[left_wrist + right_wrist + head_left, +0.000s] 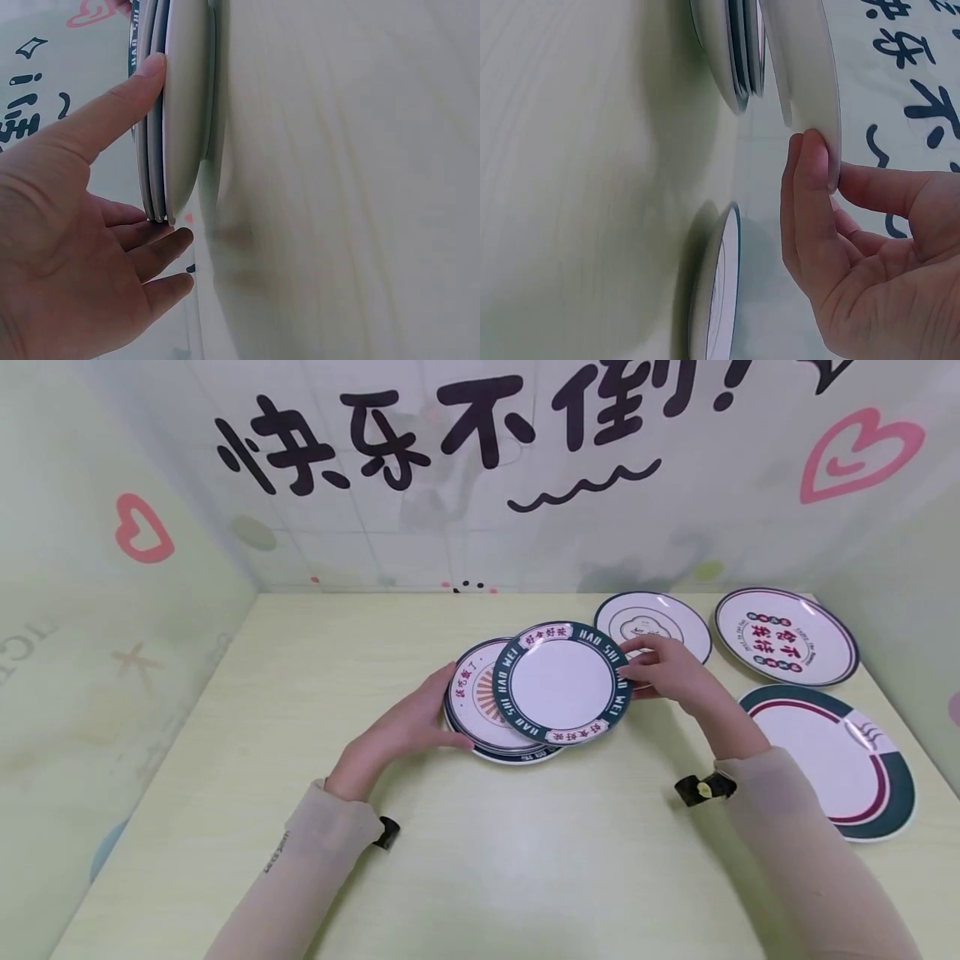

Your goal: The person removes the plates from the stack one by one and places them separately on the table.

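In the head view my right hand pinches the right rim of a white plate with a green lettered border. The right wrist view shows this plate lifted apart from the stack, the thumb on one face and fingers on the other. My left hand steadies a stack of plates, its thumb at the near rim and fingers round the left side. In the left wrist view the thumb presses the rims of the stack. The green-bordered plate overlaps the stack's right part and hides it.
Behind my right hand lies a white plate with a cloud-like outline. Farther right is a plate with red lettering, and in front of it a large oval plate, partly behind my right sleeve. A lettered wall closes the table's back.
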{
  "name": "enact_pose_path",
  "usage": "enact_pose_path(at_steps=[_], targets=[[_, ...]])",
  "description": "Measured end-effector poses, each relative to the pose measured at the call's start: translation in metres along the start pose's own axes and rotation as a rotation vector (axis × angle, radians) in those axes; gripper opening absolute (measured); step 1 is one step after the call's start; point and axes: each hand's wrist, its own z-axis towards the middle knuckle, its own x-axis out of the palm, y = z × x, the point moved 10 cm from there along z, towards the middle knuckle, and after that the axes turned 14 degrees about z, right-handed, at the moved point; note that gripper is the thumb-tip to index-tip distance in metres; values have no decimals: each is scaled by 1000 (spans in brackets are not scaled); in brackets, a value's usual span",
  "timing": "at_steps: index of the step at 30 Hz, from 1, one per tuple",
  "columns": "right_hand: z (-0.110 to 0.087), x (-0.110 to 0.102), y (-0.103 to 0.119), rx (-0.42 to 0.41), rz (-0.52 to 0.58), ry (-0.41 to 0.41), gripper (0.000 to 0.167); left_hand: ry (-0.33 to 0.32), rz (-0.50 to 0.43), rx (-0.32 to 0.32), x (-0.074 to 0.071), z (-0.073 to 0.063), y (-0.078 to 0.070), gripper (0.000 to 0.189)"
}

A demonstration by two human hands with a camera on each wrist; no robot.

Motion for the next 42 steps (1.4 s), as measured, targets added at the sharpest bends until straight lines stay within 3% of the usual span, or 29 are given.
enact_pose_path(at_steps=[8, 19, 31, 42], targets=[[-15, -37, -20, 33, 37, 15, 51, 11, -1, 12, 2, 1, 0, 123], [-37, -75, -53, 55, -35, 29, 51, 40, 19, -1, 4, -1, 4, 123], [-45, -88, -77, 108, -63, 56, 49, 49, 31, -18, 1, 0, 4, 124], [-48, -91, -78, 84, -150, 95, 44, 52, 11, -27, -1, 1, 4, 122]])
